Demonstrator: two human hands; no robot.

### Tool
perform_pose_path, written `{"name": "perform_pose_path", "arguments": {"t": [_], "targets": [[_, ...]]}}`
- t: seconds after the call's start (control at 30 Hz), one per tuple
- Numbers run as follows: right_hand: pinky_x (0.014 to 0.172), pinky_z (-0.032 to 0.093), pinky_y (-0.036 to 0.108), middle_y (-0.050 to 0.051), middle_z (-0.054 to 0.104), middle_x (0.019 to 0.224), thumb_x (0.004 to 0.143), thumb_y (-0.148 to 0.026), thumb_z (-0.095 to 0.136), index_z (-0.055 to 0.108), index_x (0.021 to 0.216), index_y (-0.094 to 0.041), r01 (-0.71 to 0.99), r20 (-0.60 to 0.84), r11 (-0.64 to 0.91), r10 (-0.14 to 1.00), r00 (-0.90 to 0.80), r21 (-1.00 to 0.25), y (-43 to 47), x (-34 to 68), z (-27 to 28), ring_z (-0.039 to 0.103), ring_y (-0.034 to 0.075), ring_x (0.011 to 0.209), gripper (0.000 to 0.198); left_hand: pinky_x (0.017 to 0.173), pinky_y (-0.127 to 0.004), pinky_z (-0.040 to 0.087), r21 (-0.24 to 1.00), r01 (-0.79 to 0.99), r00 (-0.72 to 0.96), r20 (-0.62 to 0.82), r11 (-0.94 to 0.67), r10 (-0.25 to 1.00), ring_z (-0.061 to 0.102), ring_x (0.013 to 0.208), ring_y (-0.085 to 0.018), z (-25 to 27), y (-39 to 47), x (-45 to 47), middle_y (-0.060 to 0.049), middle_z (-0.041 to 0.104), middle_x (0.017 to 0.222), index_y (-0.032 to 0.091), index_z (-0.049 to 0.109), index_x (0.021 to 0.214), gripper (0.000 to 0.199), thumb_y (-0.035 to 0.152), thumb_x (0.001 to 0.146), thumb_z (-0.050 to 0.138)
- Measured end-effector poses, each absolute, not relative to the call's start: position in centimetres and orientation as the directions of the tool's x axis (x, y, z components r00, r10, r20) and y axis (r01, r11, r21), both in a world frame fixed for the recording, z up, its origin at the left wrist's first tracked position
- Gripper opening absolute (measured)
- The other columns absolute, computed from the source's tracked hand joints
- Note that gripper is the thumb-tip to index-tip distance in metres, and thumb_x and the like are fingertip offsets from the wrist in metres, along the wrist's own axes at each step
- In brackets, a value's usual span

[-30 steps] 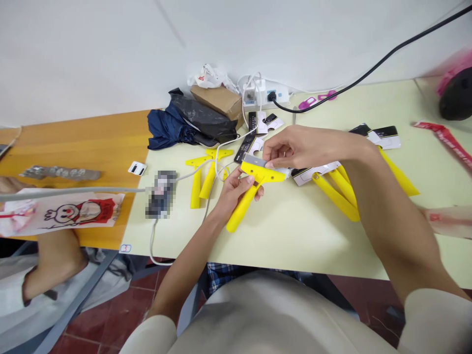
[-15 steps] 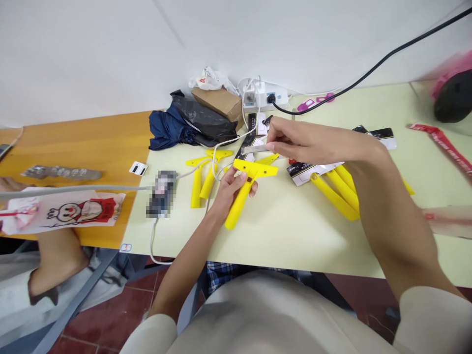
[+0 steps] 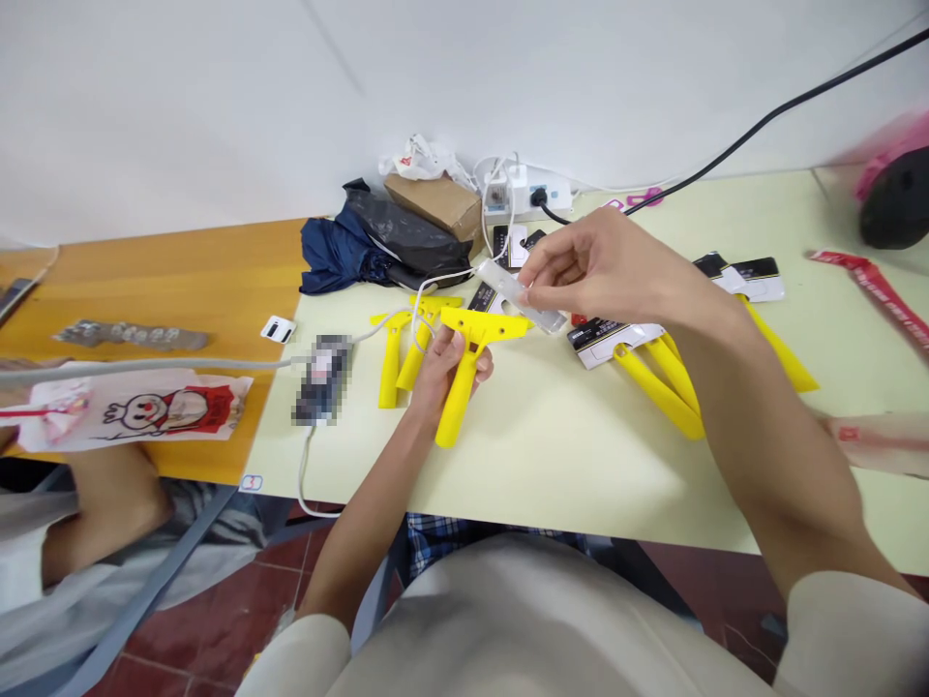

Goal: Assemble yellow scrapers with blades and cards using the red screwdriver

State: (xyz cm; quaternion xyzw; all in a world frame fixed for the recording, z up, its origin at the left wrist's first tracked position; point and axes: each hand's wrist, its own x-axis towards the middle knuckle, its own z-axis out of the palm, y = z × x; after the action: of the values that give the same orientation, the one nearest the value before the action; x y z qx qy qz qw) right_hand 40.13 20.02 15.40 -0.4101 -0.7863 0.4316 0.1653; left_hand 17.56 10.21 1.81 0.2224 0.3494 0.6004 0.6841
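We find the left grip point(image 3: 450, 366) closed around a yellow T-shaped scraper handle point(image 3: 463, 379), fingers wrapped near the joint of stem and crossbar. The stem slants from that joint toward the wearer and slightly left; the crossbar runs mostly left to right, its right end dipping a little toward the wearer.

We find the right grip point(image 3: 581, 266) gripping a clear flat strip point(image 3: 500, 280), pinched near mid-length between thumb and fingers. The strip lies beyond and to the right of the left grip, so the right grip is the nearer.

The governing relation, in our judgement, is angular: the strip's long axis slopes more steeply than the crossbar, its left end farther from the wearer, its right end beside the crossbar's right tip. We cannot tell whether they touch.

Left of the left grip, we note two further yellow scrapers point(image 3: 390, 368) on the tabletop point(image 3: 552, 455); on the wearer's side of the right grip, a printed card point(image 3: 602, 341).
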Motion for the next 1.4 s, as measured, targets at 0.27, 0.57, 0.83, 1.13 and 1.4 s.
{"name": "perform_pose_path", "arguments": {"t": [0.27, 0.57, 0.83, 1.13, 1.4], "targets": [[0.062, 0.052, 0.031, 0.004, 0.080, 0.082, 0.091, -0.033, 0.080, 0.084, 0.098, -0.022, 0.467, -0.070, 0.335, 0.748, -0.659, -0.818, 20.29, 40.20, 15.11, 0.071, 0.019, 0.073, 0.014, 0.054, -0.021, 0.046, 0.733, -0.651, 0.078, -0.192, 0.196, 0.978, 0.061, 0.064, -0.009, 1.03, 10.16, 17.42, 0.001, 0.069, 0.087, 0.024, 0.065, 0.105, 0.045, 0.048, 0.083, 0.097], [0.055, 0.051, 0.030, 0.003, 0.078, 0.082, 0.093, -0.038, 0.082, 0.082, 0.096, -0.025, 0.503, -0.132, 0.282, 0.758, -0.639, -0.817, 20.42, 40.39, 15.23, 0.068, 0.018, 0.069, 0.013, 0.054, -0.022, 0.048, 0.718, -0.669, 0.069, -0.197, 0.192, 0.978, 0.060, 0.064, -0.009, 1.42, 10.07, 17.56, 0.000, 0.071, 0.093, 0.024, 0.065, 0.103, 0.038, 0.043, 0.087, 0.094], [0.052, 0.054, 0.033, 0.004, 0.079, 0.083, 0.093, -0.047, 0.083, 0.082, 0.100, -0.026, 0.523, -0.144, 0.252, 0.785, -0.603, -0.814, 20.53, 40.44, 14.86, 0.071, 0.021, 0.068, 0.022, 0.054, -0.020, 0.049, 0.699, -0.683, 0.068, -0.229, 0.213, 0.971, 0.060, 0.063, -0.008, 1.36, 10.10, 17.60, 0.000, 0.069, 0.091, 0.023, 0.065, 0.102, 0.033, 0.040, 0.091, 0.091], [0.052, 0.051, 0.032, 0.004, 0.080, 0.085, 0.092, -0.047, 0.085, 0.081, 0.099, -0.027, 0.523, -0.156, 0.228, 0.792, -0.590, -0.821, 20.31, 40.21, 15.12, 0.075, 0.022, 0.072, 0.022, 0.055, -0.021, 0.049, 0.698, -0.682, 0.087, -0.217, 0.217, 0.972, 0.059, 0.065, -0.009, 1.35, 10.10, 17.56, -0.001, 0.068, 0.092, 0.022, 0.064, 0.100, 0.033, 0.039, 0.090, 0.091], [0.057, 0.055, 0.034, 0.004, 0.079, 0.082, 0.088, -0.047, 0.087, 0.080, 0.095, -0.026, 0.520, -0.162, 0.233, 0.779, -0.606, -0.822, 20.32, 39.95, 15.05, 0.075, 0.024, 0.073, 0.022, 0.054, -0.021, 0.048, 0.694, -0.681, 0.080, -0.245, 0.233, 0.966, 0.059, 0.062, -0.008, 1.41, 10.08, 17.68, 0.001, 0.066, 0.088, 0.023, 0.061, 0.098, 0.034, 0.038, 0.091, 0.091]]}}
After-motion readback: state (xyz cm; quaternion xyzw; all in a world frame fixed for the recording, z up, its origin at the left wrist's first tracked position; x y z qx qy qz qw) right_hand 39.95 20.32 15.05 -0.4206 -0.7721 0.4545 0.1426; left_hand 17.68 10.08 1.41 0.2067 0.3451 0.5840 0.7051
